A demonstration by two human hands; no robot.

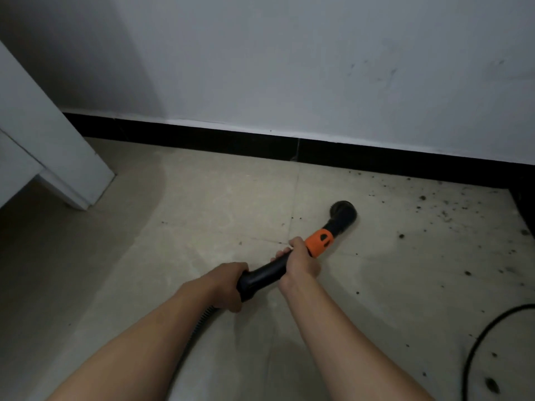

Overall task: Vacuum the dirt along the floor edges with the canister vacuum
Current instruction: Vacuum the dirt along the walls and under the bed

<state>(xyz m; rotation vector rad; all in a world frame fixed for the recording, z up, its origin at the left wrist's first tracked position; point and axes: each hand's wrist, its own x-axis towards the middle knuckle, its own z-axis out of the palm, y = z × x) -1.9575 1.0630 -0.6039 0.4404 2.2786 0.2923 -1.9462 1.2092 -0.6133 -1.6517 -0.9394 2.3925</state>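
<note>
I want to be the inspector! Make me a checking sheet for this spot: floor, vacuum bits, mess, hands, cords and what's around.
Surface: pale tiled floor, cleaner on the left.
Job's things: black wand with orange collar and round brush nozzle, nozzle down at the floor.
Clutter: dark dirt crumbs scattered at right, by the black skirting.
Grippers: left hand grips the wand's rear end; right hand grips it behind the collar.
Cables: ribbed hose runs back beside the left forearm; black cable curves on the floor at right.
Surroundings: grey wall, white furniture at left.
</note>
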